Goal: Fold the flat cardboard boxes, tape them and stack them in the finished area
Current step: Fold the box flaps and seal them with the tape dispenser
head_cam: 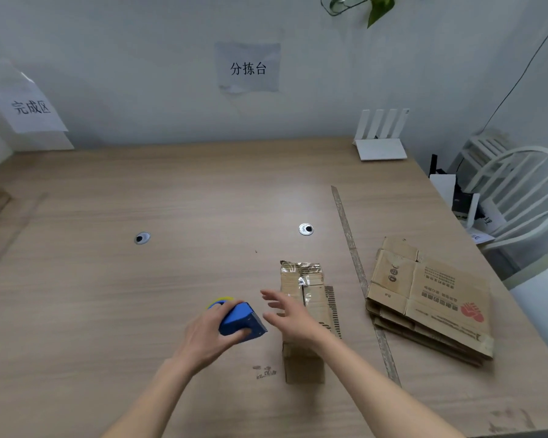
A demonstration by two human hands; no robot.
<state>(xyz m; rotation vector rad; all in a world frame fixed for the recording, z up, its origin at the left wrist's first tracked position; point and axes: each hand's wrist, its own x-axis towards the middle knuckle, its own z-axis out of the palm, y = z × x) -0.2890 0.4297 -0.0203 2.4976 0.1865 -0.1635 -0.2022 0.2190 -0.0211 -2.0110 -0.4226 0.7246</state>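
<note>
We see wide bare table (140,295) to the left and ahead of both hands. On the right, the small box (304,311) lies under the right hand (293,317), and the stack of flat boxes (431,298) blocks the right edge. The router (380,143) stands near the wall.

Single head-worn wide-angle view, looking forward and down across the wooden table (178,197) toward the back wall (140,42). Close to the near table edge, both forearms entering from the bottom of frame. No second view, so no shared area.
</note>
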